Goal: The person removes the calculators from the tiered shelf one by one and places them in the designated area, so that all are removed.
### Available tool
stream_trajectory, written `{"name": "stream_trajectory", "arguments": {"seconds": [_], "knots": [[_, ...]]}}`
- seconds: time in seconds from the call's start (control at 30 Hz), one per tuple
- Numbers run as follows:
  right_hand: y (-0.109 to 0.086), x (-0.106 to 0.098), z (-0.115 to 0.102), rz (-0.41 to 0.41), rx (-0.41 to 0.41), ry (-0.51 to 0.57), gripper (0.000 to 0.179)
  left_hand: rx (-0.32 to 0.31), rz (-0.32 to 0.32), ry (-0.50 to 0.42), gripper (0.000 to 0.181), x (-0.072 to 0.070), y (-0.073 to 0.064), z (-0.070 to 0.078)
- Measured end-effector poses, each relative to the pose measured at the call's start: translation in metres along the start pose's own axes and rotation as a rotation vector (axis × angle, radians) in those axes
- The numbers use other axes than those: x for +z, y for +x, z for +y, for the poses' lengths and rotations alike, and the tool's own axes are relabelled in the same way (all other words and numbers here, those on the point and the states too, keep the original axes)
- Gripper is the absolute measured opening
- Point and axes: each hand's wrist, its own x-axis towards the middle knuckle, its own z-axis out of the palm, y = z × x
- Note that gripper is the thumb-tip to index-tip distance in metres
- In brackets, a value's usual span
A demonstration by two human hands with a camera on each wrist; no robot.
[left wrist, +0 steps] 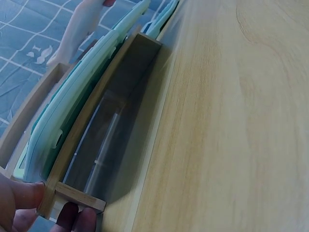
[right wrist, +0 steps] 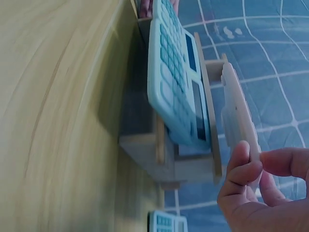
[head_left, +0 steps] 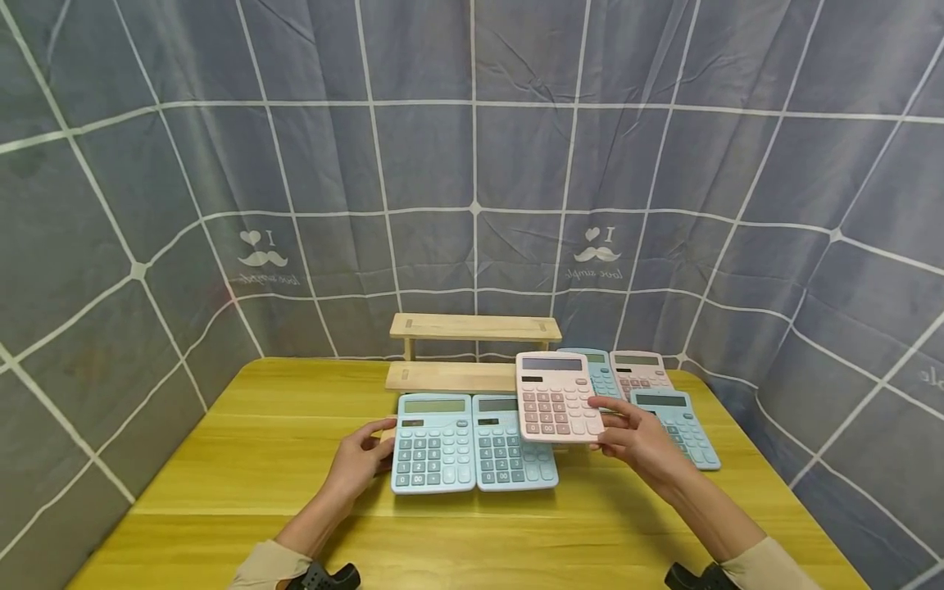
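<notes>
My right hand [head_left: 640, 438] pinches a pink calculator [head_left: 555, 401] by its right edge, thumb on one side and fingers on the other. It is held up in front of a stepped wooden rack [head_left: 451, 377], overlapping one blue calculator in the head view. Two light blue calculators [head_left: 433, 447] lean side by side on the rack's lowest tier. At the rack's left end, my left hand [head_left: 354, 467] grips the frame; the left wrist view has its thumb against the front rail and fingers under the end bar [left wrist: 79, 195]. The right wrist view shows the pink calculator [right wrist: 241, 113] edge-on.
Right of the rack lie another pink calculator [head_left: 640, 373] and two blue ones, one nearer the front [head_left: 678, 430] and one behind [head_left: 601, 373]. The rack's upper tiers stand at the back of the wooden table [head_left: 295, 426]. A grey checked curtain [head_left: 516, 156] surrounds the table.
</notes>
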Motion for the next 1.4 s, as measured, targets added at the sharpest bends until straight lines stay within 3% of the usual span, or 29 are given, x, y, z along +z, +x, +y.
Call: {"name": "stream_trajectory", "arguments": {"seconds": [0.33, 0.73, 1.03, 1.4], "knots": [[-0.013, -0.035, 0.002, 0.026, 0.009, -0.011, 0.066, -0.005, -0.002, 0.009, 0.035, 0.000, 0.000, 0.003], [-0.022, -0.068, 0.024, 0.048, 0.026, 0.023, 0.064, -0.010, -0.005, 0.017, 0.035, 0.001, -0.003, 0.005], [-0.020, -0.076, 0.040, 0.076, 0.096, 0.034, 0.062, -0.020, -0.004, 0.011, 0.035, 0.000, -0.003, 0.003], [-0.015, -0.073, 0.061, 0.121, 0.165, -0.045, 0.063, -0.013, 0.003, 0.021, 0.035, 0.000, -0.005, 0.005]]}}
